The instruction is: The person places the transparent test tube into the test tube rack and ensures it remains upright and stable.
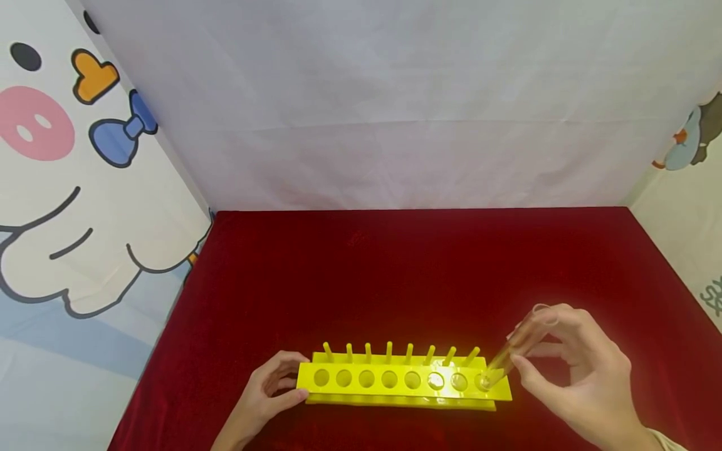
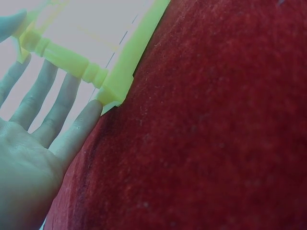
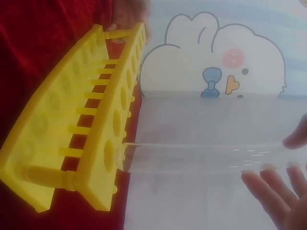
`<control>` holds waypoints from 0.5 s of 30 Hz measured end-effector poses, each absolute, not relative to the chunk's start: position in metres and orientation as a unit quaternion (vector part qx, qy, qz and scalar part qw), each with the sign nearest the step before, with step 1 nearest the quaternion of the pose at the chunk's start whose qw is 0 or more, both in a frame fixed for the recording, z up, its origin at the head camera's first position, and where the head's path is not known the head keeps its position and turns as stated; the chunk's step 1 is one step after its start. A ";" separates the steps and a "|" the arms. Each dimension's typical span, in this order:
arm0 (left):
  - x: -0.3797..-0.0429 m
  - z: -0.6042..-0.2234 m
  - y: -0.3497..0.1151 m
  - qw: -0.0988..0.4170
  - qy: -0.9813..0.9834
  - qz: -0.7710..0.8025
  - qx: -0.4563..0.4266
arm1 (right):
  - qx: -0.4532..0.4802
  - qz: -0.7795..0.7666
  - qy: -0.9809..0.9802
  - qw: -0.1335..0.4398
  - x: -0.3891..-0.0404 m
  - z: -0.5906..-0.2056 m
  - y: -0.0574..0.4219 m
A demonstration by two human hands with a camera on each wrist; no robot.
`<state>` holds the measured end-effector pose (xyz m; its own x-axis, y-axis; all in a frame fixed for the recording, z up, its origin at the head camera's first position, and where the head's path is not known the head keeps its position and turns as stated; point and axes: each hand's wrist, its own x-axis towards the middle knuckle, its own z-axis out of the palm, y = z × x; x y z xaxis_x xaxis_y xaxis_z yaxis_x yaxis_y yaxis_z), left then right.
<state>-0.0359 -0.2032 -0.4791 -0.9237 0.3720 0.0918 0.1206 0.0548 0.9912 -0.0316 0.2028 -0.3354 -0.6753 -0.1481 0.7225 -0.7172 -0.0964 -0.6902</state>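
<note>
A yellow test tube rack (image 1: pixel 395 388) stands on the red cloth, with a row of round holes along its top and a row of pegs behind. My left hand (image 1: pixel 265 388) grips its left end, thumb in front and fingers behind; the left wrist view shows fingertips touching the rack's end post (image 2: pixel 62 57). My right hand (image 1: pixel 592 369) pinches a clear glass test tube (image 1: pixel 521 341) near its upper part. The tube leans, its lower end at the rightmost hole. In the right wrist view the test tube (image 3: pixel 201 158) meets the rack's top plate (image 3: pixel 96 187) at the end hole.
Dark red cloth (image 1: pixel 361 269) covers the table. A pale fabric wall (image 1: pixel 383 113) rises behind it, and a side panel (image 1: pixel 113 250) printed with a cartoon animal stands at the left. Another printed panel (image 1: pixel 677 207) is at the right.
</note>
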 end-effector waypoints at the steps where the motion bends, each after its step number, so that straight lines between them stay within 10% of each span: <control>1: -0.036 -0.479 -0.203 0.095 0.720 0.666 0.171 | 0.343 0.658 -0.634 0.216 -0.032 -0.336 0.202; 15: -0.037 -0.482 -0.202 0.078 0.720 0.664 0.188 | 0.340 0.649 -0.646 0.212 -0.033 -0.349 0.202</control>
